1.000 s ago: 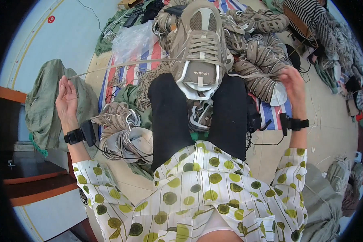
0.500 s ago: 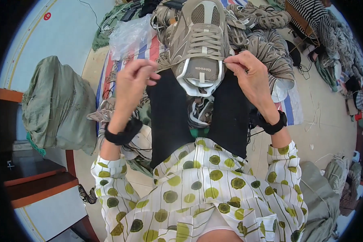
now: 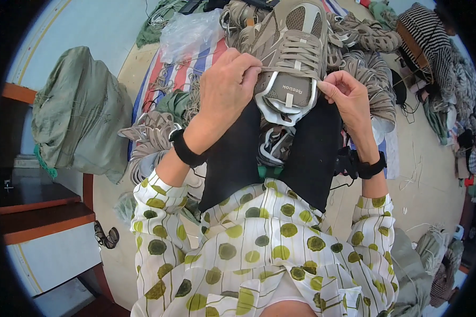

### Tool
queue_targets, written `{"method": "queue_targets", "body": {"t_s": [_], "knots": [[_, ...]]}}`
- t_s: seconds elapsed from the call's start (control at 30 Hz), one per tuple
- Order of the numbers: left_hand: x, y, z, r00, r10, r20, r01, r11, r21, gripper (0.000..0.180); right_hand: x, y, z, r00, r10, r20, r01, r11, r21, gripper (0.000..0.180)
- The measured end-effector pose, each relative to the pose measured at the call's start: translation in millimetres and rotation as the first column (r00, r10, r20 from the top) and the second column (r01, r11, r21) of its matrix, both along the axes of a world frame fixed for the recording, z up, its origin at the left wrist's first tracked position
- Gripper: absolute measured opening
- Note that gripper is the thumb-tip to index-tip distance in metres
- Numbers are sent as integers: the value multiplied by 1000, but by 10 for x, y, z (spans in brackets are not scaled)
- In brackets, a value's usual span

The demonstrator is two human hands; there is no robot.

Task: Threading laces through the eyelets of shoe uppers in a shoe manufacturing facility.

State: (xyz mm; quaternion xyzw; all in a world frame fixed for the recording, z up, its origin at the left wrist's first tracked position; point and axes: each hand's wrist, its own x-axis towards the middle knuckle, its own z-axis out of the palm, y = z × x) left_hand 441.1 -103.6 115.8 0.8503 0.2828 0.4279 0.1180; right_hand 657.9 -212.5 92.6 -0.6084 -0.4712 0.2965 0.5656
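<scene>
A taupe and grey sneaker [image 3: 272, 50] with white edging stands between my black-clad knees, its heel toward me. Its flat taupe shoelace [image 3: 300, 53] crosses the tongue in several rows. My left hand [image 3: 230, 87] is closed at the shoe's left side, pinching a strand of that lace drawn out sideways from the top row. On the other side, my right hand [image 3: 349, 100] pinches thumb and forefinger together at the upper eyelets, apparently on the lace; the strand itself is mostly hidden there. Below the heel, another shoe [image 3: 276, 145] shows between my legs.
Bundled taupe shoe pieces [image 3: 373, 87] lie right of the sneaker, and more stacked pieces [image 3: 150, 137] sit at the left. A clear plastic bag [image 3: 190, 34] rests on a striped sheet [image 3: 211, 55]. A large green sack [image 3: 79, 116] stands far left, near a pair of sandals [image 3: 107, 235].
My left hand has come in from the left to the shoe's side and now pinches the lace close to the eyelets. My right hand stays at the right eyelets. The whole view has shifted slightly.
</scene>
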Motion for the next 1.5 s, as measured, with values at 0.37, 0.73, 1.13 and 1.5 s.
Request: {"method": "queue_targets", "body": {"t_s": [0.37,0.73,1.13,1.5], "knots": [[69,31,42,998,7,-66,8,976,218,7,-23,12,-23,996,2,-88,-2,1000,1,15],[209,129,166,937,-142,-320,281,851,444,7,-98,5,-60,997,-64,-49,68,994,86,16],[95,-138,-17,993,51,-109,-20,963,269,34,-435,-105,-13,803,-380,459,260,916,304,20],[244,-246,82,822,253,-511,28,877,479,20,-449,-105,380,144,152,978,103,981,-167,31]]}}
